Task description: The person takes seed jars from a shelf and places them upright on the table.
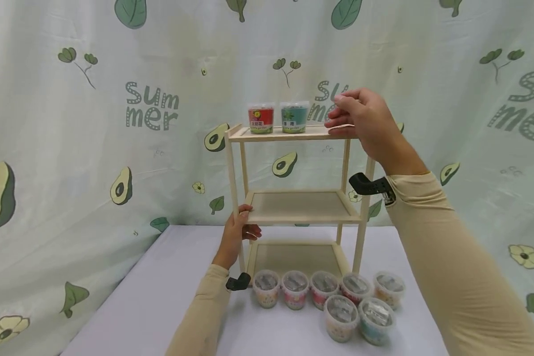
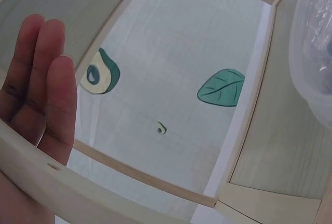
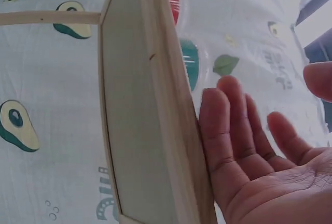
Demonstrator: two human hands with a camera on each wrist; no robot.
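A light wooden three-tier shelf rack [image 1: 303, 220] stands on the white table. My left hand [image 1: 233, 240] holds its left front post at the middle tier; in the left wrist view the fingers [image 2: 61, 99] extend past the wood. On the top tier stand a clear plastic tub with a red flower label [image 1: 261, 120] and, to its right, one with a teal label [image 1: 294, 120]. My right hand [image 1: 369, 121] is at the right front of the top tier, right of both tubs. Its fingers are loosely bent with nothing between them, close to the rack's edge in the right wrist view.
Several lidded tubs [image 1: 295, 289] line up on the table [image 1: 160, 296] before the bottom tier. Two more, one with a blue label [image 1: 376, 321], are nearer, at the right. A patterned curtain [image 1: 93, 148] hangs behind the rack.
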